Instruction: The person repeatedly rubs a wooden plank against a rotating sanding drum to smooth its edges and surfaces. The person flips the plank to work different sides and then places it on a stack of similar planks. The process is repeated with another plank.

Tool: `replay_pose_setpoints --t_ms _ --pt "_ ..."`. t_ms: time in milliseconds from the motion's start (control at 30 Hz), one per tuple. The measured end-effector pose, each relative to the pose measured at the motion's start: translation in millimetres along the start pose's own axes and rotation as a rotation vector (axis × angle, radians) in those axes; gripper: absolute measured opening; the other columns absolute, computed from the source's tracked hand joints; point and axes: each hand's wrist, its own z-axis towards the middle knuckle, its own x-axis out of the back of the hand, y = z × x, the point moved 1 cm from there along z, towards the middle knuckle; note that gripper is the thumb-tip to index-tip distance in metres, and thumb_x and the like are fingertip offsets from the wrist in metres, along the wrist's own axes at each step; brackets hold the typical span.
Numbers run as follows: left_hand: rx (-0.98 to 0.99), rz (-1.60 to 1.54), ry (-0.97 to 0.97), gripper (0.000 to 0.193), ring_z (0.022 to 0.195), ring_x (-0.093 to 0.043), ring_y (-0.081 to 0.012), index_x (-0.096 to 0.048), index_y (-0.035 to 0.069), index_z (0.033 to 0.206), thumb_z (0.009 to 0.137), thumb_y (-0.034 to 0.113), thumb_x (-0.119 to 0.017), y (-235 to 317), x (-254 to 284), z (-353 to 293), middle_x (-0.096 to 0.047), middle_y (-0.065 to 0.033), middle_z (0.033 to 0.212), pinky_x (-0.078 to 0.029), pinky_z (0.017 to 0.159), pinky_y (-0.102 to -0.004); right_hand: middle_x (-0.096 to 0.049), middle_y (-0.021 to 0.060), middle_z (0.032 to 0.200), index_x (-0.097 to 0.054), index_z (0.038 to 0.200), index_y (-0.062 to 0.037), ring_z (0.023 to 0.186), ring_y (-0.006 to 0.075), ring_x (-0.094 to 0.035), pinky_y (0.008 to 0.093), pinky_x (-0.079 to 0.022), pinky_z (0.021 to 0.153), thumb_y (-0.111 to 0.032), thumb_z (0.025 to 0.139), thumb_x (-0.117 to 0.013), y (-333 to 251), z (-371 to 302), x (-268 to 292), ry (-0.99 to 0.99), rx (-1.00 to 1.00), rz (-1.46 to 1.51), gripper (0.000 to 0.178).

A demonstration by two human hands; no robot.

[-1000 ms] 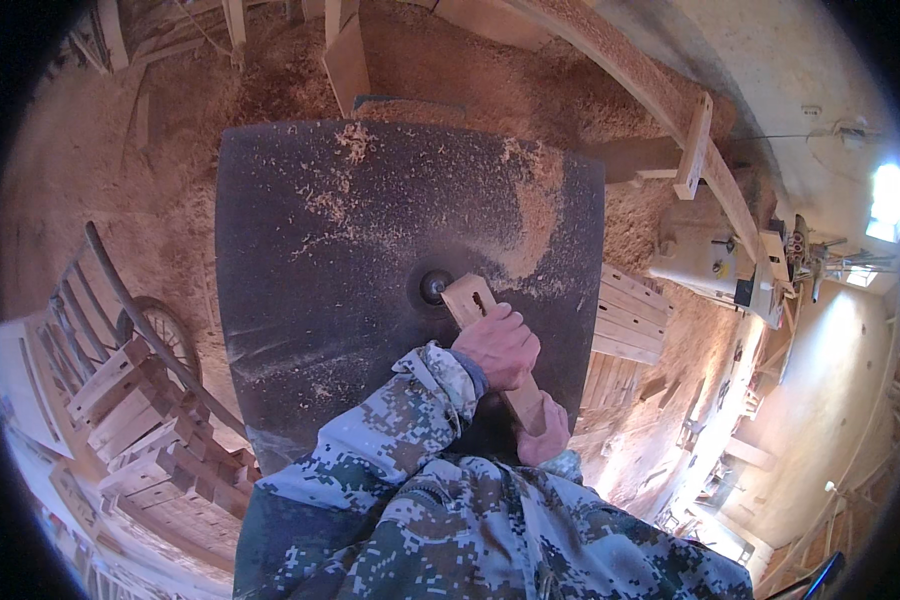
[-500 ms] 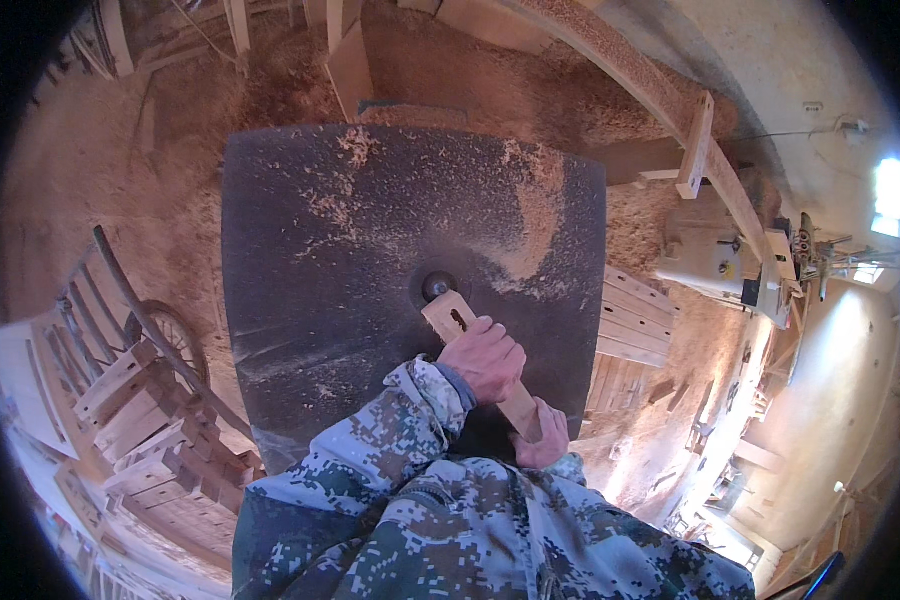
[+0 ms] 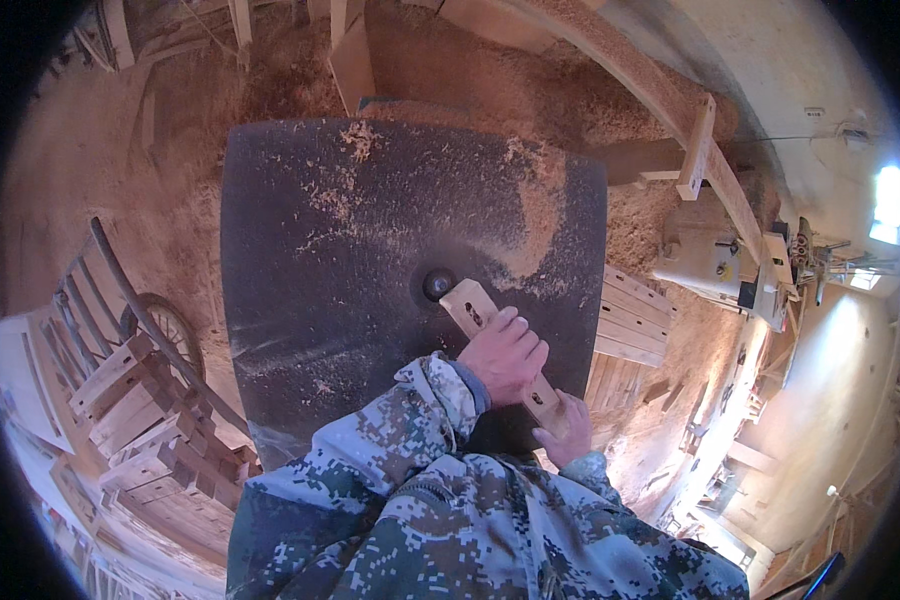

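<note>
On the dusty bench point(image 3: 300, 260), both hands grip a slotted wooden strip point(image 3: 475, 305): left hand point(image 3: 507, 357) mid-length, right hand point(image 3: 568, 432) at its near end. Its far end touches the spindle point(image 3: 436, 284). Loose shavings could let it slip or kick back.

Dark metal machine table point(image 3: 300, 250), roughly square, a round spindle point(image 3: 437, 284) set near its middle. Upon it: scattered sawdust point(image 3: 530, 215) (thickest toward the far right corner) and one slotted wooden slat point(image 3: 473, 304) lying just beside the spindle.
</note>
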Motion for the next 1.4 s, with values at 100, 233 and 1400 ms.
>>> replay_pose_setpoints --t_ms 100,233,1400 --pt "0.016 0.085 -0.181 0.018 0.091 -0.063 -0.0276 -0.066 0.01 0.091 0.081 0.023 -0.072 -11.9 -9.5 1.5 -0.064 -0.0064 0.084 -0.044 0.102 -0.0456 -0.062 0.0221 0.132 -0.058 0.14 -0.0019 0.124 0.0426 -0.057 0.0494 -0.047 0.109 -0.014 0.069 -0.085 -6.0 -0.2 -17.1 0.103 -0.085 -0.031 0.077" --pt "0.001 0.035 -0.122 0.015 0.086 -0.062 -0.0253 -0.064 0.012 0.086 0.083 0.024 -0.07 -18.7 -18.8 8.3 -0.064 -0.0035 0.081 -0.045 0.094 -0.0414 -0.065 0.0208 0.128 -0.059 0.138 -0.0014 0.12 0.0427 -0.06 0.0498 -0.05 0.105 -0.009 0.068 -0.084 -12.2 -3.3 -34.5 0.19 -0.08 -0.019 0.074" --pt "-0.018 0.001 -0.047 0.016 0.081 -0.061 -0.0227 -0.062 0.013 0.082 0.08 0.022 -0.075 -23.4 6.3 -15.3 -0.06 -0.0011 0.075 -0.047 0.089 -0.0391 -0.069 0.0207 0.12 -0.062 0.133 0.0 0.106 0.0437 -0.063 0.0505 -0.052 0.097 -0.015 0.065 -0.087 -21.5 -13.7 -54.1 0.223 0.099 -0.031 0.074"
